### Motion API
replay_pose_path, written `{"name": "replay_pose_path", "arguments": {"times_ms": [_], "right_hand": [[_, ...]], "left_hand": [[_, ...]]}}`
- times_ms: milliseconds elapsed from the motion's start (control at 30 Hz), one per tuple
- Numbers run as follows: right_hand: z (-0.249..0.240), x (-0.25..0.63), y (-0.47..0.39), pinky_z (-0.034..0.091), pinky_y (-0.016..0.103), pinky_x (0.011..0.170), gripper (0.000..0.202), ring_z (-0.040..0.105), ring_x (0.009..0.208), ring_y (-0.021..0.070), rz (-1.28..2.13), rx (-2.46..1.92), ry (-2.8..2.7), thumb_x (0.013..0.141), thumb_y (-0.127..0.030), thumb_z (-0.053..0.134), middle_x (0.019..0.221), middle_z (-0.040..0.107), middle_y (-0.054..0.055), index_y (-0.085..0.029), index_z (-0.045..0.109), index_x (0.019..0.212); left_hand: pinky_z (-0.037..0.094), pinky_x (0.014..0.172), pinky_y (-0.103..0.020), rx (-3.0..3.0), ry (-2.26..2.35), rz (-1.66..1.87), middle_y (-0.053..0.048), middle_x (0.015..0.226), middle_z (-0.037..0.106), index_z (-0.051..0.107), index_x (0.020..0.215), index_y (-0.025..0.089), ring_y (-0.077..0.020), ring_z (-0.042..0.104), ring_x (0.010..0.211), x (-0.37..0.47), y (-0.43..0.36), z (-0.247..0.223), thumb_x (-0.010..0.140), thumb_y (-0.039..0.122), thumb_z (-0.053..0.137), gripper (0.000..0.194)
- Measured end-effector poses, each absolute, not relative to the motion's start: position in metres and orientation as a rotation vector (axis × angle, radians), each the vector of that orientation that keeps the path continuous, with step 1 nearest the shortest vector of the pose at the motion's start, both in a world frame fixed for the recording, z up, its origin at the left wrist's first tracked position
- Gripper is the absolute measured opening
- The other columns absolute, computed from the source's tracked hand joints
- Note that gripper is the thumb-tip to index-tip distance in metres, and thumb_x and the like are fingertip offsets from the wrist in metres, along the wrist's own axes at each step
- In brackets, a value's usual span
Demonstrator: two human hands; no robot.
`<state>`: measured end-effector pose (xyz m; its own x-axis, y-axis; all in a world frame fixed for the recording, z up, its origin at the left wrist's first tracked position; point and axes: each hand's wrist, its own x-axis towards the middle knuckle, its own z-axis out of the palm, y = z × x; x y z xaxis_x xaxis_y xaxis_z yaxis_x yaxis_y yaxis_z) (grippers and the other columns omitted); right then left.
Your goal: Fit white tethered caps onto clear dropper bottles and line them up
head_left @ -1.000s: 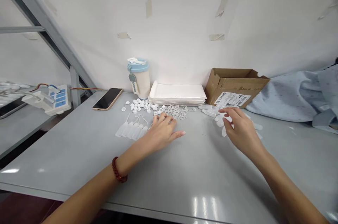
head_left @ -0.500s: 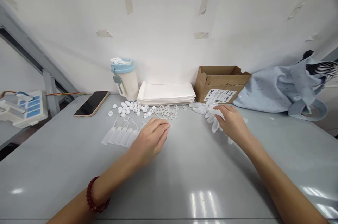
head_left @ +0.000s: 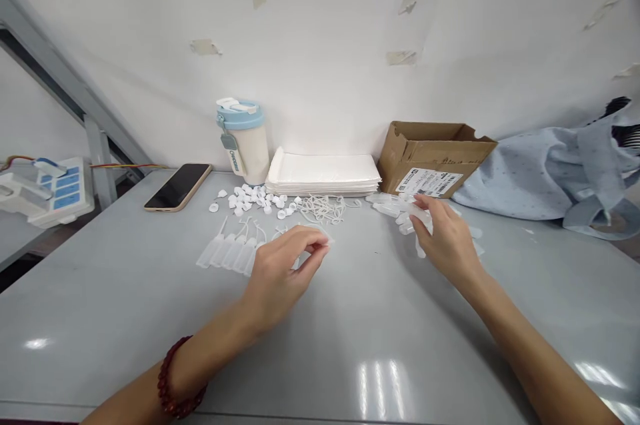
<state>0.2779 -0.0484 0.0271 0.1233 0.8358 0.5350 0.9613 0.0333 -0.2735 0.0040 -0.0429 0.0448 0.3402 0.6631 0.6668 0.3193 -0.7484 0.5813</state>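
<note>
My left hand (head_left: 285, 271) is over the table in a pinch, thumb against fingertips. Something small and whitish shows at its tips, too small to name. Just left of it, several translucent plastic tubes (head_left: 227, 253) lie side by side, some with thin cords at their tops; the hand hides part of the row. My right hand (head_left: 447, 238) grips a clear plastic tube (head_left: 423, 215) between thumb and fingers, above a loose pile of similar tubes (head_left: 384, 205). Small white caps (head_left: 245, 198) and a heap of white cord loops (head_left: 323, 209) lie beyond my left hand.
Against the wall stand a cream cup with a blue lid (head_left: 245, 145), a stack of white envelopes (head_left: 325, 175) and an open cardboard box (head_left: 435, 158). A phone (head_left: 179, 187) lies at left. A light-blue cloth bag (head_left: 530, 168) rests at right.
The view has shifted slightly. My right hand has closed its fingers on a tube from the pile. My left hand stays in about the same place, its pinch now more rounded.
</note>
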Motion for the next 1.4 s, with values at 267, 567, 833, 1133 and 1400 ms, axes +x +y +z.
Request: {"name": "replay_pose_path", "arguments": {"times_ms": [267,567,833,1133,1400], "right_hand": [[0.040,0.205,-0.088,0.055,0.032,0.077,0.027,0.067,0.085,0.0182,0.489,-1.371,-1.711,0.086,-0.027,0.058,0.103,0.068,0.008,-0.020,0.055,0.112],[0.037,0.189,-0.098,0.056,0.030,0.082,0.033,0.066,0.090,0.0158,0.831,-1.259,-1.710,0.085,-0.023,0.060,0.101,0.069,0.004,-0.022,0.054,0.117],[0.036,0.189,-0.099,0.056,0.029,0.080,0.032,0.066,0.088,0.0155,0.822,-1.310,-1.683,0.085,-0.024,0.059,0.105,0.068,0.005,-0.021,0.057,0.117],[0.041,0.188,-0.097,0.055,0.029,0.079,0.021,0.066,0.086,0.0156,0.946,-1.313,-1.580,0.085,-0.027,0.060,0.097,0.068,0.003,-0.022,0.061,0.106],[0.044,0.185,-0.098,0.057,0.034,0.077,0.019,0.067,0.080,0.0178,1.005,-1.345,-1.396,0.079,-0.031,0.066,0.086,0.069,0.003,-0.021,0.061,0.094]], "left_hand": [[0.052,0.067,-0.020,2.228,0.878,1.373,-0.002,0.079,0.067,0.063,0.081,0.015,-0.0101,0.062,0.073,0.006,-0.043,0.043,0.082,0.004,0.059,0.012],[0.051,0.068,-0.018,2.208,0.816,1.323,-0.002,0.081,0.067,0.064,0.083,0.014,-0.0093,0.063,0.076,0.007,-0.048,0.043,0.082,0.003,0.059,0.012],[0.051,0.075,-0.019,2.291,0.673,1.315,-0.005,0.089,0.066,0.063,0.089,0.013,-0.0108,0.063,0.085,0.009,-0.051,0.041,0.081,-0.001,0.056,0.018],[0.050,0.068,-0.021,2.310,0.739,1.267,-0.005,0.087,0.061,0.062,0.085,0.016,-0.0109,0.061,0.078,0.010,-0.053,0.041,0.083,0.002,0.053,0.016],[0.050,0.069,-0.022,2.336,0.705,1.170,-0.006,0.088,0.064,0.063,0.094,0.015,-0.0121,0.062,0.078,0.009,-0.052,0.042,0.085,0.005,0.050,0.019]]}}
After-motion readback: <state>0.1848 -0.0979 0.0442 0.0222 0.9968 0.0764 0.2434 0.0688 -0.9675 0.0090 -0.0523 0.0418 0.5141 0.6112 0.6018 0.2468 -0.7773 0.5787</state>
